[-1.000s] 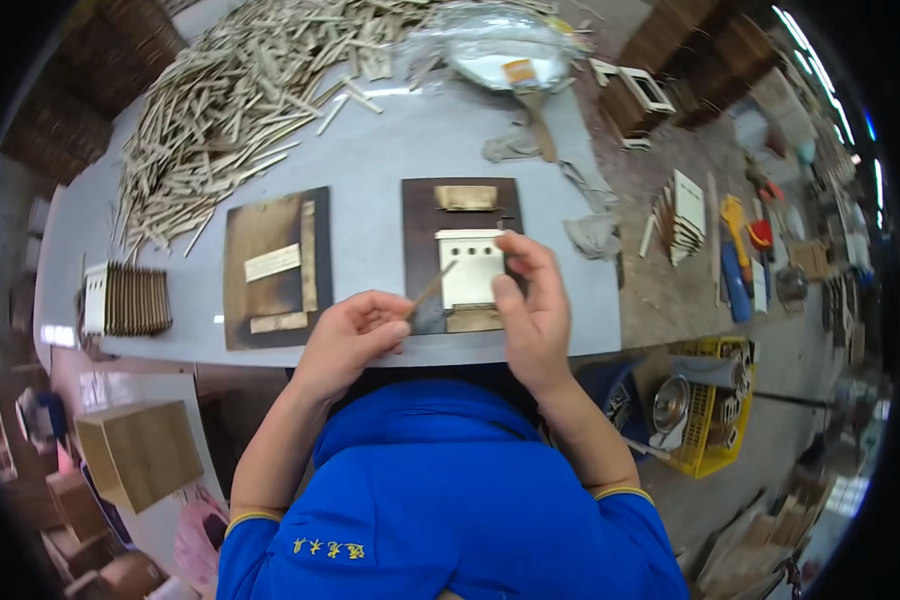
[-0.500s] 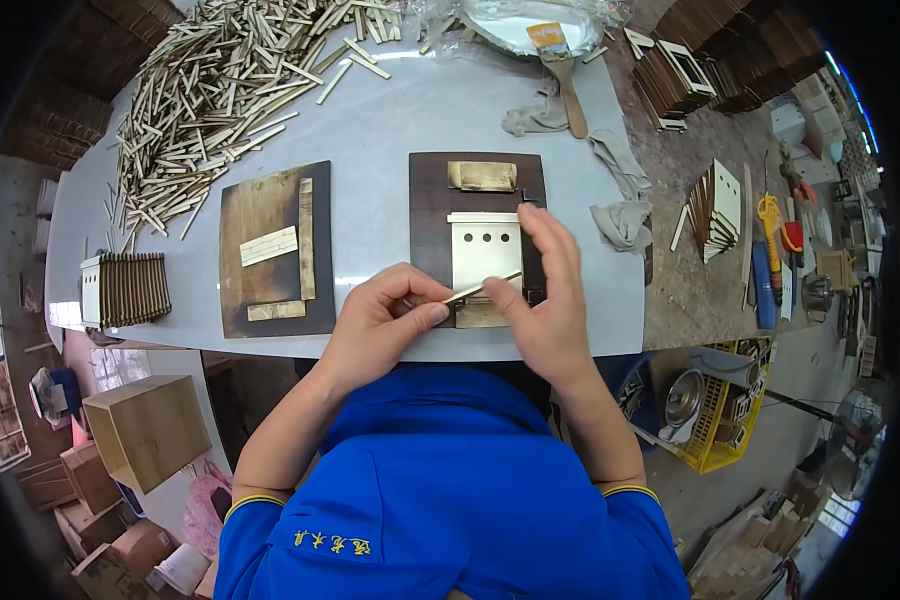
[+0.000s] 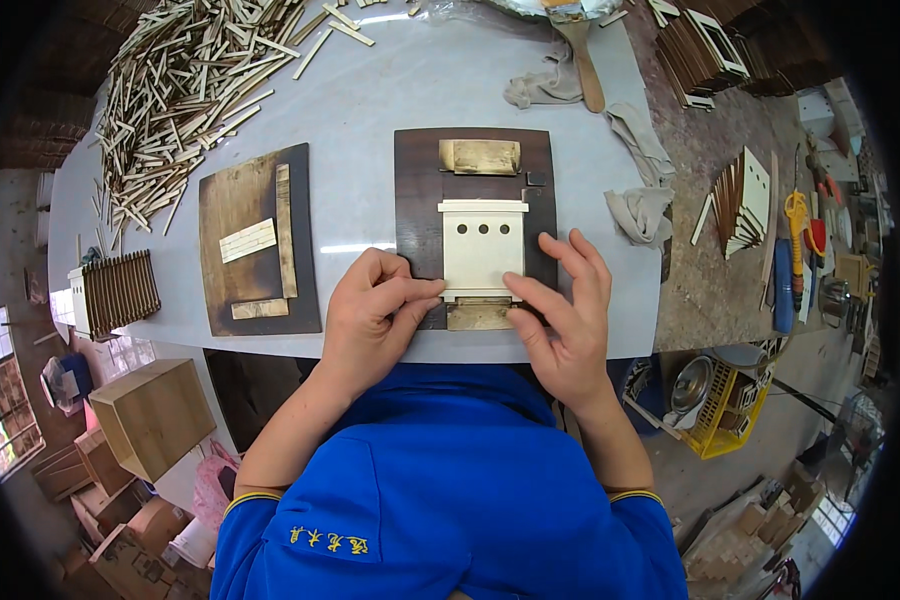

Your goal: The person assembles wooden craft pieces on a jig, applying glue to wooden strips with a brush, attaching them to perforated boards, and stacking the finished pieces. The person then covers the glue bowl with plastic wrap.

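A pale thin wooden panel [image 3: 483,258] with three round holes in a row lies on a dark brown board [image 3: 420,180] in front of me. Its top edge carries a pale crosspiece [image 3: 483,206]. Along the panel's near edge runs a thin pale wooden strip [image 3: 480,295], just above a scorched wooden block [image 3: 478,317] fixed to the board. My left hand [image 3: 375,308] pinches at the strip's left end. My right hand [image 3: 570,318] has its fingers apart, the index fingertip touching the panel's lower right corner and the thumb beside the block.
To the left lies another jig board [image 3: 255,180] with scorched wooden rails. A heap of thin wooden strips [image 3: 185,110] spreads at the far left, near a stack of holed panels [image 3: 120,292]. A brush [image 3: 582,70], grey cloths [image 3: 640,215] and fanned panels [image 3: 740,205] lie rightward.
The strip, held slanted between both hands before, now lies level along the panel's near edge. My right hand has let go of its end and spread its fingers. The view has shifted slightly.
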A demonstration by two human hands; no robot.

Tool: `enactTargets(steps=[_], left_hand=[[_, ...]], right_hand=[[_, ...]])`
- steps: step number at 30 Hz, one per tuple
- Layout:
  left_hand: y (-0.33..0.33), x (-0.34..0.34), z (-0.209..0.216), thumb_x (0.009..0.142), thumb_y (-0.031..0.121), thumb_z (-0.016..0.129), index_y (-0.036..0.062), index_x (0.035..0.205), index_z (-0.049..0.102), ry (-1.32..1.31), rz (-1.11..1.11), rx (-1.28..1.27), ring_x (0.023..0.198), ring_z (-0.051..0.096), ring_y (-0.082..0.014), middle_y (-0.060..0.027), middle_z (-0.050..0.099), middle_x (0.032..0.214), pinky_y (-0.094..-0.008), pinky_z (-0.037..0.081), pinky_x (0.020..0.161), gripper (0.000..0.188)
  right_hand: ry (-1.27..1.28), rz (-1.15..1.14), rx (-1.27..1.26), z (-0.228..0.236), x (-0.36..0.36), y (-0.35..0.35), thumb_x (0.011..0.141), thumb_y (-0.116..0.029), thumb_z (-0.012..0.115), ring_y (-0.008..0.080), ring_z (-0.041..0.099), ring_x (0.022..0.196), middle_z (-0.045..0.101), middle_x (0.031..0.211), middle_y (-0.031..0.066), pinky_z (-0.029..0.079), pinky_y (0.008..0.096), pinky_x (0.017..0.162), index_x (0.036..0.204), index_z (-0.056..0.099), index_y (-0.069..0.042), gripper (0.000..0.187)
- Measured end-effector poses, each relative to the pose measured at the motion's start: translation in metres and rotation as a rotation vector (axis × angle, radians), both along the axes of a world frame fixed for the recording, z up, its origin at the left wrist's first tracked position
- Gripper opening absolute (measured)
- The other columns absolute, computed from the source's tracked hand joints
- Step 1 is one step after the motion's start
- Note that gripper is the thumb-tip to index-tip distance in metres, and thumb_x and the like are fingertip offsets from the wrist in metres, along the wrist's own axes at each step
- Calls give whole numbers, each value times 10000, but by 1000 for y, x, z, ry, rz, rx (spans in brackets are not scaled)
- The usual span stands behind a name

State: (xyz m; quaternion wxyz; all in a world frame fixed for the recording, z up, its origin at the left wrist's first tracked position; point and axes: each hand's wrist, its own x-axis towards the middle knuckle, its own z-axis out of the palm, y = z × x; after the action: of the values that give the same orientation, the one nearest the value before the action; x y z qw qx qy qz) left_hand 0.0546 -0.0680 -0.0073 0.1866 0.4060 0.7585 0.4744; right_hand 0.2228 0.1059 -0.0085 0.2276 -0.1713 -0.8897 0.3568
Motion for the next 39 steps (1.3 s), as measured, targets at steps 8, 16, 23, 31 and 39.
enactTargets(steps=[8, 16, 23, 31, 39], left_hand=[[0, 0, -1, 820, -45, 762, 71, 1009, 802, 42, -22, -26, 756, 503, -148, -24, 550, 899, -257, 417, 631, 225], [-2, -4, 5, 828, -40, 759, 72, 1052, 804, 66, -47, -60, 756, 564, -158, -50, 649, 932, -261, 457, 646, 255], [-7, -7, 45, 898, -36, 715, 28, 1167, 779, -363, 55, -199, 771, 672, -148, -108, 756, 1000, -244, 542, 690, 284], [-13, -5, 52, 970, -27, 658, -20, 1240, 735, -765, 109, -216, 804, 721, -131, -123, 774, 1006, -218, 589, 747, 281], [-9, -5, 53, 950, -6, 696, 4, 1280, 720, -829, 90, -254, 841, 706, -152, -124, 748, 1036, -240, 577, 752, 331]], right_hand=[[-91, 62, 74, 5, -4, -4, 869, -203, 768, 425, 327, 1470, 487, 1547, 149, 278, 530, 1178, 1193, 780, -212, 325], [-159, 97, 140, 9, -11, -6, 928, -258, 714, 430, 301, 1498, 496, 1557, 156, 235, 519, 1194, 1124, 810, -193, 227], [-160, 85, 220, 15, -18, -6, 935, -224, 703, 392, 290, 1527, 557, 1516, 134, 255, 517, 1163, 1077, 811, -180, 183], [-136, 89, 230, 11, -14, -2, 930, -209, 708, 396, 295, 1529, 574, 1500, 131, 257, 522, 1161, 1049, 808, -170, 161], [-154, 67, 266, 10, -9, -1, 932, -205, 710, 404, 285, 1533, 577, 1498, 129, 257, 523, 1163, 1096, 795, -169, 189]])
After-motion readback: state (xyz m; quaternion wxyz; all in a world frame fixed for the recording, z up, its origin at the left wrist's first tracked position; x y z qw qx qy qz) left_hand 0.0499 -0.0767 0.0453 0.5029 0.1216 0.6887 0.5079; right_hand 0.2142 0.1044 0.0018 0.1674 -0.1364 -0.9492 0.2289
